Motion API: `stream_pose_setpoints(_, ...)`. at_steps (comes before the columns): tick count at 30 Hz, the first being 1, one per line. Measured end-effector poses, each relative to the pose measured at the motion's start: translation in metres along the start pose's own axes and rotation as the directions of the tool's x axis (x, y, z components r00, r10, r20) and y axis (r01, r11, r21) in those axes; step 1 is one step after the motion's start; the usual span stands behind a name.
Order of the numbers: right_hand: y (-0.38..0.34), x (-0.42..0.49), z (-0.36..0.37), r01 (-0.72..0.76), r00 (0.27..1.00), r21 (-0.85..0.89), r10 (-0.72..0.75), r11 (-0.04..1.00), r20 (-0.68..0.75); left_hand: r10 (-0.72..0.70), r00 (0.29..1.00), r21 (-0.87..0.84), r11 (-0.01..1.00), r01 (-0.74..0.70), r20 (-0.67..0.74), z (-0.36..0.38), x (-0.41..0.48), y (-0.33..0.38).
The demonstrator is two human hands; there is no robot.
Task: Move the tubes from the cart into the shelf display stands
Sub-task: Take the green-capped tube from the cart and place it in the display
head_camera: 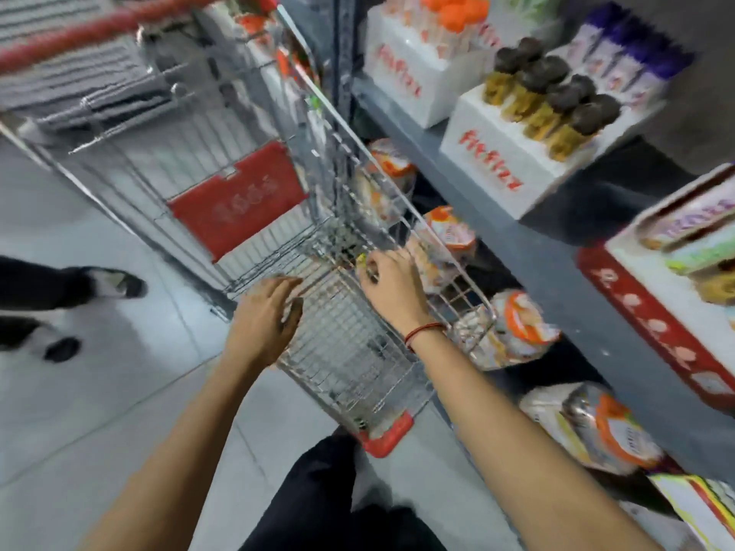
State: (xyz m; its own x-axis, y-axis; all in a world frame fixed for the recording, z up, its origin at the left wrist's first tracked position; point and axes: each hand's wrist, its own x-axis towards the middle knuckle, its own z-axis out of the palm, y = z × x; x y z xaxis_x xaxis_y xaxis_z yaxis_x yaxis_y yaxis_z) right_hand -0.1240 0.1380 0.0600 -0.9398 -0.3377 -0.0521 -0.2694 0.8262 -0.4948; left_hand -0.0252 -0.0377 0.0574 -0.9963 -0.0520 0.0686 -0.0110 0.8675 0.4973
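— Where are the hands?
— Both reach down into the wire cart (pixel 350 351). The left hand (pixel 264 318) hangs over the near left edge of the basket, fingers curled loosely together and downward; whether they grip anything I cannot tell, the picture is blurred. The right hand (pixel 391 282), with a red band (pixel 423 332) on its wrist, is deeper in on the right side of the basket, fingers bent around something small with a bit of yellow-green showing at the knuckles. It may be a tube, but it is too smeared to say.

— And the tubes?
— Those I can make out stand on the shelf (pixel 529 248) to the right: dark-capped tubes (pixel 557 109) upright in a white display stand (pixel 505 165) with red lettering, and orange-capped tubes (pixel 453 17) in another white stand (pixel 401 81) farther back. Purple-capped ones (pixel 632 53) sit far right of those.

— What is inside the cart?
— Its floor near the hands looks mostly bare wire. A red flap (pixel 238 200) hangs on the far wall, and the red handle (pixel 99 33) crosses the far left.

— Anything else?
— Orange-lidded packets (pixel 521 332) lie on the lower shelf just beside the cart, and another person's dark shoes (pixel 63 347) stand on the floor at left.
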Motion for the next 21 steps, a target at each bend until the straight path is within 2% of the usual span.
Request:
stream_pose_setpoints(5, -0.015, 0.018, 0.093, -0.005, 0.968, 0.006, 0.003, 1.0, 0.25, -0.073, 0.997, 0.134, 0.988, 0.071, 0.005, 0.003, -0.01, -0.036)
stream_pose_setpoints(12, -0.012, 0.046, 0.212, -0.008, 0.851, -0.056, 0.036, 0.998, 0.523, -0.104, 0.994, 0.197, 0.976, 0.094, 0.041, 0.021, -0.013, -0.067)
stream_pose_setpoints(15, -0.008, 0.061, 0.256, -0.065, 0.821, -0.04, 0.076, 0.997, 0.565, -0.08, 0.996, 0.191, 0.979, 0.073, 0.029, 0.024, -0.011, -0.071)
stream_pose_setpoints(21, -0.001, 0.096, 0.322, -0.18, 0.851, 0.055, 0.128, 0.982, 0.51, -0.038, 0.995, 0.153, 0.987, 0.052, -0.089, 0.032, -0.012, -0.075)
